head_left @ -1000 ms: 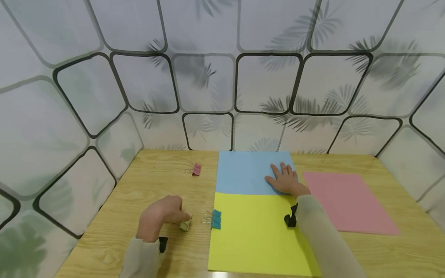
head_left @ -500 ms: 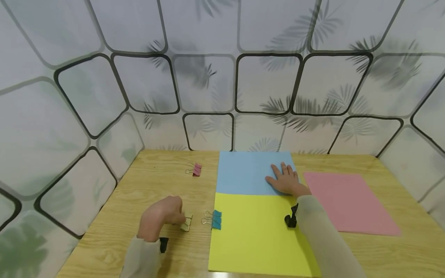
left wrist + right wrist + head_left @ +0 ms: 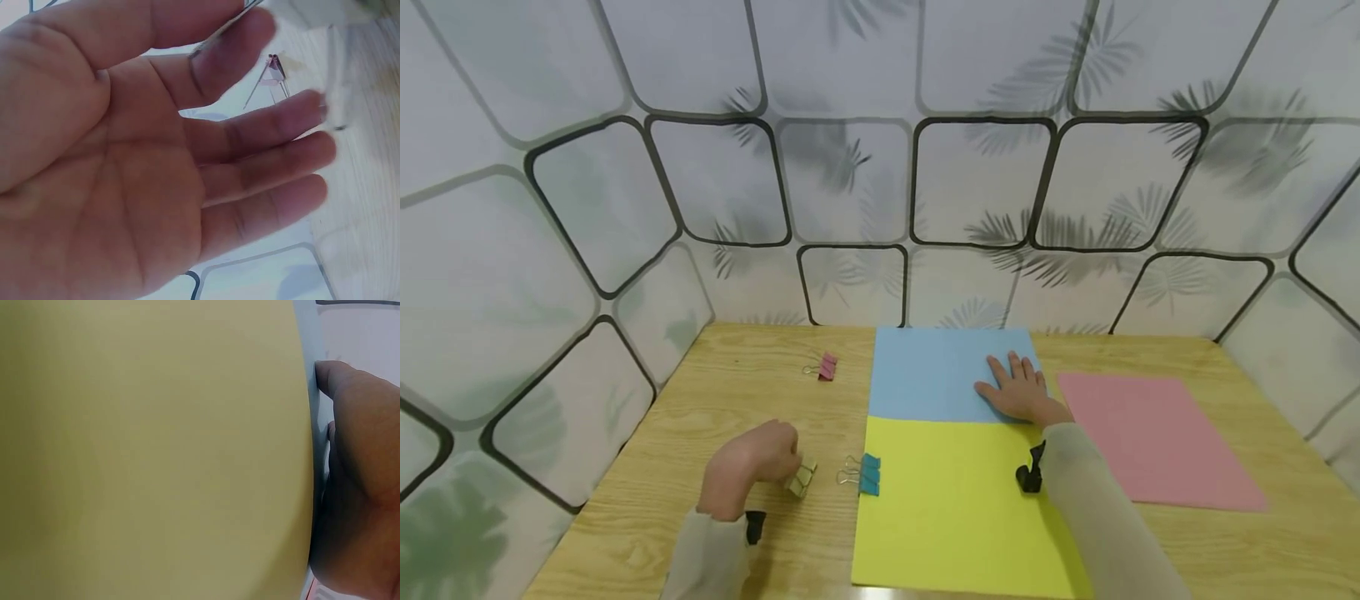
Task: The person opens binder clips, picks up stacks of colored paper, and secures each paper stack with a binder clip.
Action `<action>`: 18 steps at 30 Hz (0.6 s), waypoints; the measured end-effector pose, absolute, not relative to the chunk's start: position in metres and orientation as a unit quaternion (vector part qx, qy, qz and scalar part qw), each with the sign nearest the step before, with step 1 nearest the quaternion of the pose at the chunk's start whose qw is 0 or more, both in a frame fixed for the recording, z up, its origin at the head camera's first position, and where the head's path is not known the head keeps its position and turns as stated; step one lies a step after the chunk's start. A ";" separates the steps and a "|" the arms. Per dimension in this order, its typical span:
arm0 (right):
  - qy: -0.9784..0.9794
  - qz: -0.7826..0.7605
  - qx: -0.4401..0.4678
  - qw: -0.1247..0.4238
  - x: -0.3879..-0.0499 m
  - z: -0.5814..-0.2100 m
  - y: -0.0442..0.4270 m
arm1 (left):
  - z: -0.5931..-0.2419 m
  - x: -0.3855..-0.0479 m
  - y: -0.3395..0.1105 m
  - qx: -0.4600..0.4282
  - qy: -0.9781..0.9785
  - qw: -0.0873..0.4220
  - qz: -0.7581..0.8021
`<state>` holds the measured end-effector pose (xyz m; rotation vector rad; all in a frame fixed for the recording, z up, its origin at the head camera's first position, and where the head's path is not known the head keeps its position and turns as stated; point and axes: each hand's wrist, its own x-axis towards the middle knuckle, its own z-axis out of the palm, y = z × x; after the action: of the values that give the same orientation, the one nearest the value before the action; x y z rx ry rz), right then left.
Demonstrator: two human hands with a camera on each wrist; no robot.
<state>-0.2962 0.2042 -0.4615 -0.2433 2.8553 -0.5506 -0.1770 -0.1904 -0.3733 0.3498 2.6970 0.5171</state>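
1. Just left of the yellow sheet [image 3: 955, 517], low at the wooden table [image 3: 715, 400], is the pale yellow clip [image 3: 802, 477]. I cannot tell whether its body touches the wood.
2. My left hand [image 3: 758, 452] has thumb and index finger together on one wire handle [image 3: 226, 28] of this clip. The other three fingers are reaching forward, nearly straight, and seem to hold nothing. A second handle [image 3: 339, 81] hangs free.
3. I judge that the clip is very light, but its spring is probably stiff. The body looks hard, so I would not worry about breaking it.
4. The wire is thin and smooth, therefore the clip could turn or slip when only one handle is pinched. For opening its mouth, I think the better hold is with thumb on one handle and index finger on the other, near the ends, where the lever is longest.
5. My right hand [image 3: 1017, 392] lies on the blue sheet [image 3: 928, 371], palm down, with the fingers apart.
6. Both sheets look thin and light; I expect them to bend or slide easily, so a flat palm suits them better than a pinch.
7. On the left edge of the yellow sheet sits the teal clip [image 3: 870, 475], with its handles pointing left.
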 end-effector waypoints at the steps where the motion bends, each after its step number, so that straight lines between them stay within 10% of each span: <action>1: 0.973 -0.186 -0.083 0.111 -0.296 -0.462 0.205 | -0.373 -0.177 -0.190 0.124 0.957 0.184 0.188; 18: 0.973 -0.191 -0.091 0.093 -0.307 -0.482 0.212 | -0.374 -0.191 -0.206 0.169 0.832 0.238 0.472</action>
<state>-0.3070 0.2124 -0.4825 -0.2693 2.8867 -0.5678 -0.1912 -0.2059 -0.3744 0.4640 2.2802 1.2926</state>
